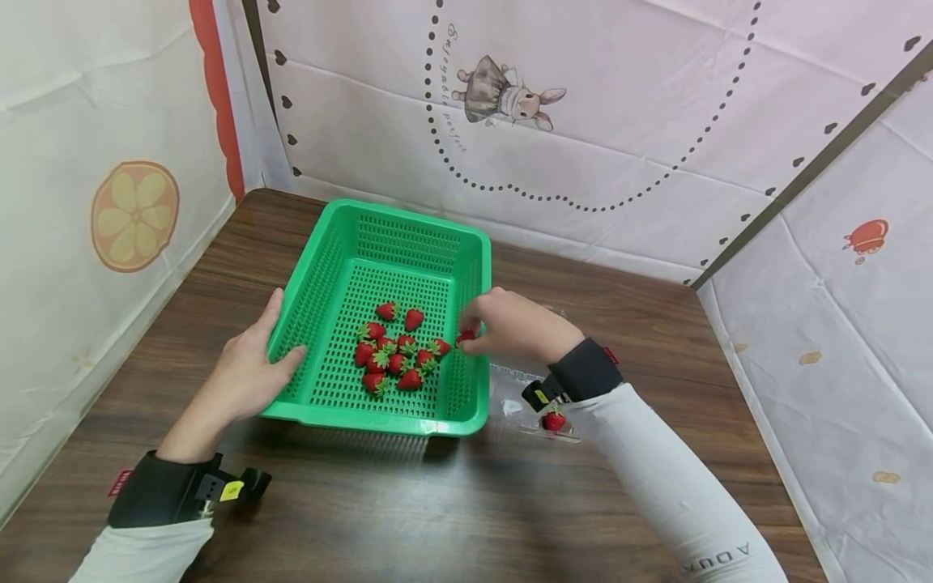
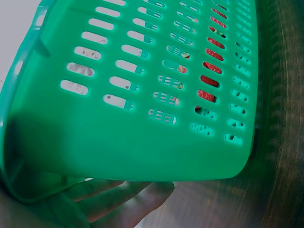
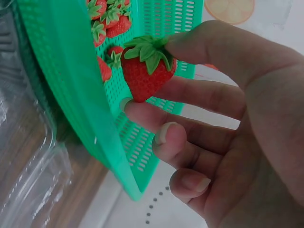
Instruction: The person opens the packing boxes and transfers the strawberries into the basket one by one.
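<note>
A green plastic basket (image 1: 364,422) with slotted walls stands on the table. My left hand (image 1: 251,368) grips its left rim, thumb over the inside and fingers along the outer side. In the left wrist view those fingers (image 2: 128,202) show below the green wall. Over the basket's right side, my right hand (image 1: 513,324) pinches a red strawberry (image 3: 147,76) with green leaves between thumb and fingertips. Several strawberries (image 1: 410,380) lie grouped on the basket floor. To the right is a clear plastic box (image 1: 510,405), partly hidden by the right arm, with a strawberry (image 1: 554,420) in it.
The dark wood table (image 1: 350,518) extends in front of the basket and to its right. White printed cloth (image 1: 619,97) hangs behind the table and on both sides, close to its edges.
</note>
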Available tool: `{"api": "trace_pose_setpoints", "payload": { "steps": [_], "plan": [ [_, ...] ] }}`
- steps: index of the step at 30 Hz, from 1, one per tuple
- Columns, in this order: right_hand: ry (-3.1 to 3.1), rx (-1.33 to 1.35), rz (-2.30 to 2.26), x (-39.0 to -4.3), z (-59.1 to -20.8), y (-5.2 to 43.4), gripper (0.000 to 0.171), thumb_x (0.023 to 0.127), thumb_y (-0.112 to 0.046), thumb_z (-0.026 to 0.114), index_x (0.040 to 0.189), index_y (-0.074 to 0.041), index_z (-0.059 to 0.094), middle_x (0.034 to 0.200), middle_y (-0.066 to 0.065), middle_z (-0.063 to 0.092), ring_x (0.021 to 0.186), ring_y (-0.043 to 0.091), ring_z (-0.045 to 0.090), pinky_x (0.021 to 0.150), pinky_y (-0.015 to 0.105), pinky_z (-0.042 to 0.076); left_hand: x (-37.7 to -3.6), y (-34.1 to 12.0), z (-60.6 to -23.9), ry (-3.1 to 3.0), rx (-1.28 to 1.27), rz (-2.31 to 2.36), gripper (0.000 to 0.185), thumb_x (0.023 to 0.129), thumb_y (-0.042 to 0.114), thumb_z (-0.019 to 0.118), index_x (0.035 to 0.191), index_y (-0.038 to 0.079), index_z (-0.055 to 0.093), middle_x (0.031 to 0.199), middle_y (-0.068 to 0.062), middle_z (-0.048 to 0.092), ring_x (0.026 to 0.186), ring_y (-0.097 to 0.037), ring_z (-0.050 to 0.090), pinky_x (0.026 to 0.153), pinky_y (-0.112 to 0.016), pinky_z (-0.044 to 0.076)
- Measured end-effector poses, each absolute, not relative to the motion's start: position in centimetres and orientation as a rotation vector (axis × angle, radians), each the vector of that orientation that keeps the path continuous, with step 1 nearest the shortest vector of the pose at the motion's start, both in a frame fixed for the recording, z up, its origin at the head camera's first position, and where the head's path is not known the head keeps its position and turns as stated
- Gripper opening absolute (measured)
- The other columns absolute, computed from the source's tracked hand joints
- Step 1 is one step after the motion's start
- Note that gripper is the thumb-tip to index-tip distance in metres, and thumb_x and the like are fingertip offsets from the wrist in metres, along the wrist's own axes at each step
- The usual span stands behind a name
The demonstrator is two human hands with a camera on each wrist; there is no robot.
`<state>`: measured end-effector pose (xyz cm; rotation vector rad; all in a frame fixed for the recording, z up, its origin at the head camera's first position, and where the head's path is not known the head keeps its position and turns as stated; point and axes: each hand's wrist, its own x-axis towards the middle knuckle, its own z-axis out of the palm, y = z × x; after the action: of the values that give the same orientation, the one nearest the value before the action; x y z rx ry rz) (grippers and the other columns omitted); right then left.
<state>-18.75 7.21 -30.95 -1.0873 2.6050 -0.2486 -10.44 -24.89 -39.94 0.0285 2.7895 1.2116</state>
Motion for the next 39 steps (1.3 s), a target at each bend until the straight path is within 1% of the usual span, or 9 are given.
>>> {"api": "trace_pose_setpoints", "payload": {
  "steps": [6,12,17,19,23,26,33,36,39],
  "plan": [
    [2.560,-1.147,-0.231,-19.5,-31.4,5.6,0.013,0.088,-0.023,0.067,0.096,-0.013,0.072,0.092,-0.003,0.069,0.083,0.009,0.059,0.074,0.024,0.049,-10.3,-24.8,-39.9,2.797,0.030,1.209,0.084,0.100,0.028,0.048,0.153,0.020,-0.016,0.156,-0.034,0.011,0.136,-0.058,0.022,0.102,-0.071,0.027],
    [2.523,-1.217,-0.223,-20.0,-31.8,4.4,0.010,0.086,-0.020,0.067,0.089,-0.012,0.072,0.084,-0.003,0.068,0.073,0.009,0.054,0.066,0.021,0.044,-10.3,-24.9,-39.9,2.799,0.031,1.215,0.084,0.100,0.028,0.048,0.153,0.020,-0.016,0.155,-0.034,0.013,0.136,-0.057,0.024,0.101,-0.071,0.028],
    [2.512,-1.226,-0.220,-20.4,-32.1,3.7,0.007,0.087,-0.019,0.065,0.086,-0.014,0.071,0.081,-0.006,0.065,0.070,0.007,0.050,0.064,0.020,0.041,-10.3,-24.9,-39.8,2.796,0.027,1.217,0.084,0.100,0.028,0.048,0.154,0.020,-0.015,0.155,-0.034,0.014,0.136,-0.057,0.024,0.102,-0.071,0.028],
    [2.503,-1.240,-0.222,-20.6,-32.2,3.4,0.010,0.087,-0.017,0.064,0.077,-0.014,0.065,0.073,-0.007,0.056,0.064,0.008,0.042,0.062,0.020,0.034,-10.3,-24.8,-39.8,2.795,0.026,1.218,0.084,0.100,0.028,0.048,0.154,0.019,-0.015,0.155,-0.034,0.014,0.136,-0.057,0.024,0.102,-0.071,0.028],
    [2.485,-1.248,-0.226,-21.1,-32.5,2.7,0.031,0.089,-0.016,0.062,0.063,-0.015,0.045,0.062,-0.005,0.033,0.058,0.010,0.022,0.060,0.024,0.021,-10.3,-24.9,-39.9,2.796,0.027,1.223,0.084,0.100,0.028,0.048,0.154,0.019,-0.015,0.155,-0.034,0.014,0.136,-0.057,0.024,0.101,-0.070,0.029],
    [2.476,-1.229,-0.219,-21.3,-32.8,2.2,0.037,0.090,-0.018,0.062,0.061,-0.017,0.039,0.060,-0.005,0.027,0.056,0.010,0.019,0.060,0.025,0.020,-10.3,-24.9,-40.0,2.797,0.028,1.224,0.083,0.100,0.027,0.048,0.154,0.019,-0.015,0.155,-0.034,0.014,0.137,-0.056,0.024,0.102,-0.070,0.028],
    [2.457,-1.187,-0.234,-21.7,-33.2,1.3,0.031,0.088,-0.017,0.062,0.061,-0.016,0.048,0.058,-0.006,0.032,0.053,0.009,0.024,0.056,0.023,0.023,-10.3,-25.0,-40.1,2.798,0.026,1.228,0.084,0.100,0.028,0.049,0.154,0.020,-0.015,0.156,-0.032,0.013,0.138,-0.055,0.023,0.103,-0.070,0.027],
    [2.462,-1.154,-0.231,-21.9,-33.4,0.9,0.018,0.089,-0.019,0.063,0.072,-0.017,0.063,0.063,-0.007,0.047,0.055,0.008,0.034,0.058,0.022,0.030,-10.3,-25.0,-40.0,2.799,0.023,1.227,0.084,0.100,0.028,0.049,0.154,0.020,-0.015,0.156,-0.033,0.014,0.138,-0.055,0.023,0.103,-0.070,0.028],
    [2.469,-1.124,-0.218,-22.1,-33.7,0.4,0.011,0.091,-0.023,0.064,0.087,-0.017,0.073,0.077,-0.005,0.064,0.063,0.009,0.049,0.063,0.022,0.038,-10.2,-25.0,-40.0,2.803,0.023,1.223,0.084,0.100,0.028,0.049,0.154,0.019,-0.015,0.155,-0.034,0.015,0.137,-0.055,0.024,0.102,-0.070,0.028]
  ]
}}
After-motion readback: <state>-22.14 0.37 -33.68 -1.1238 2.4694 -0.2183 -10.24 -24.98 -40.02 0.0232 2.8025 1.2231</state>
